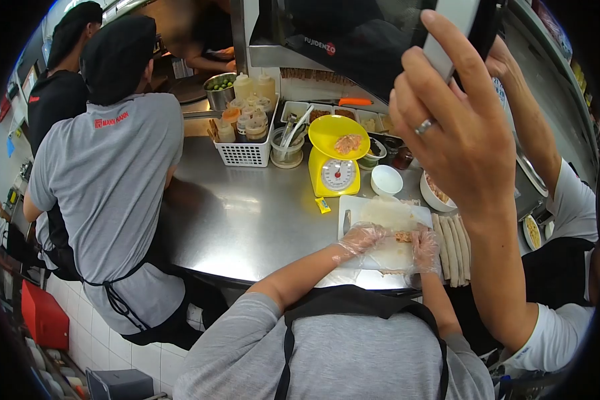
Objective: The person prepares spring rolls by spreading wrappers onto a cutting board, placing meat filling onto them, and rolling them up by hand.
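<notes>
My left hand (365, 239), in a clear plastic glove, has its fingers closed at the left end of a strip of ground meat filling (403, 237). At the strip's other end, my gloved right hand (425, 249) is closed on it too. Under the filling lies a thin pale wrapper (390, 257) on a white cutting board (345, 208). More pale wrapper sheets (387, 212) lie on the board's far part. Several finished long rolls (452, 247) lie side by side to the right of my right hand. My fingertips are partly hidden.
Beyond the board stand a yellow scale (339, 175) with meat in its pan, a white bowl (387, 180) and a bowl of filling (433, 193). A white basket (243, 155) holds bottles. Another person's hand (453, 113) grips a microwave handle (455, 40) overhead. Co-workers stand left.
</notes>
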`<action>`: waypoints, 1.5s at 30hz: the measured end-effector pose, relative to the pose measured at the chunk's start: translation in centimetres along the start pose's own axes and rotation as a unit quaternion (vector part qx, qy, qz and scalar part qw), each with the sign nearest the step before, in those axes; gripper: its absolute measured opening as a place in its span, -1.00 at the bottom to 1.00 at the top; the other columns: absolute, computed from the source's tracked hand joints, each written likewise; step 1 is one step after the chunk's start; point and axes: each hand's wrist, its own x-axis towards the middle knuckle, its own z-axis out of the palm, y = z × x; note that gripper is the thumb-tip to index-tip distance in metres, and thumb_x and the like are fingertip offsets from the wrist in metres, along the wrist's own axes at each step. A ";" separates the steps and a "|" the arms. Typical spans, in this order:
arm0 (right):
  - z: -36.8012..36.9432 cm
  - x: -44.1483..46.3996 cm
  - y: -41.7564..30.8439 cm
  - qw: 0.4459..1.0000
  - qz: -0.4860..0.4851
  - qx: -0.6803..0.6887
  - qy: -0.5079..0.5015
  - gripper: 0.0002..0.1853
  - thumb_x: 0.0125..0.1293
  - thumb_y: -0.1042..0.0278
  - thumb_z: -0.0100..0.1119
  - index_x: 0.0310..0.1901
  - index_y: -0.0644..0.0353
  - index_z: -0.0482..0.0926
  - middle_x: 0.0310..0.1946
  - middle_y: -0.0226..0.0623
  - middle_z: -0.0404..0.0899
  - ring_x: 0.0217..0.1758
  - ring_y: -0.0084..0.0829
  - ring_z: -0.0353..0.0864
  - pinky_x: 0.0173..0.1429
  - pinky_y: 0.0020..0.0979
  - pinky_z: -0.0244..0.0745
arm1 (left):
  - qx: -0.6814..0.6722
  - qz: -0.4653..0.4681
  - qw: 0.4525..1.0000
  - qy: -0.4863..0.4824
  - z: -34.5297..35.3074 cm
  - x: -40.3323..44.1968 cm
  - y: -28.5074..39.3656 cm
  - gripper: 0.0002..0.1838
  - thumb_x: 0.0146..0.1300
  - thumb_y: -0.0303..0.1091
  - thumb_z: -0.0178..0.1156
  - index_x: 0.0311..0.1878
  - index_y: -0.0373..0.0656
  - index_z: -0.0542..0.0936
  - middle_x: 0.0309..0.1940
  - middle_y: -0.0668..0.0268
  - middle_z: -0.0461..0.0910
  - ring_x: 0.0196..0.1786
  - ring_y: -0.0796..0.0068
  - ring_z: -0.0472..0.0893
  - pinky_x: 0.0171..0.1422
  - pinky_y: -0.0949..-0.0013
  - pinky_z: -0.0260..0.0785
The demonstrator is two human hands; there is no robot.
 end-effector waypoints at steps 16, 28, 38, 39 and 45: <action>-25.4 13.7 -32.5 0.780 -0.434 -0.320 0.318 -0.76 -0.04 0.57 0.31 -0.26 0.34 0.58 -0.12 -0.34 0.59 0.26 -0.24 0.40 0.29 -0.40 0.39 | 0.057 -0.005 0.996 -0.064 5.1 8.4 1.4 -0.47 0.23 -0.04 0.07 0.21 -0.07 0.34 -0.17 -0.03 0.58 -0.12 -0.01 0.59 -0.01 0.08 0.41; -25.4 13.9 -32.5 0.797 -0.422 -0.299 0.313 -0.70 -0.06 0.49 0.36 -0.22 0.26 0.61 -0.01 -0.32 0.58 0.17 -0.30 0.47 0.24 -0.33 0.42 | 0.161 0.041 0.985 0.057 4.2 5.3 -3.0 -0.46 0.13 -0.29 0.12 0.25 -0.02 0.39 -0.32 0.10 0.61 -0.24 0.12 0.61 -0.17 0.15 0.45; 1.3 -1.2 0.0 0.997 0.041 0.068 -0.011 -0.55 0.23 0.16 0.16 0.06 0.27 0.43 -0.13 -0.01 0.44 -0.07 -0.06 0.44 0.03 -0.17 0.36 | -0.159 0.000 0.983 0.095 3.2 1.6 -5.4 -0.20 -0.06 -0.41 0.36 0.34 -0.08 0.30 -0.21 0.08 0.62 -0.17 0.17 0.60 -0.04 0.24 0.42; 1.6 -1.2 0.1 0.996 0.052 0.067 -0.012 -0.55 0.23 0.16 0.16 0.06 0.27 0.43 -0.13 -0.01 0.44 -0.07 -0.06 0.44 0.03 -0.17 0.36 | -0.203 -0.017 0.976 0.081 2.4 1.3 -4.8 -0.19 -0.06 -0.42 0.36 0.34 -0.08 0.30 -0.18 0.07 0.62 -0.14 0.17 0.60 0.00 0.23 0.41; 2.4 -1.3 1.1 0.990 0.040 0.138 0.004 -0.48 0.23 0.05 0.15 0.07 0.30 0.43 -0.08 0.09 0.42 -0.02 -0.02 0.41 0.07 -0.16 0.33 | -0.079 -0.057 0.995 0.029 -0.6 -0.3 -3.0 0.04 -0.14 -0.44 0.42 0.44 -0.05 0.07 0.25 0.09 0.38 0.20 0.21 0.45 0.21 0.18 0.34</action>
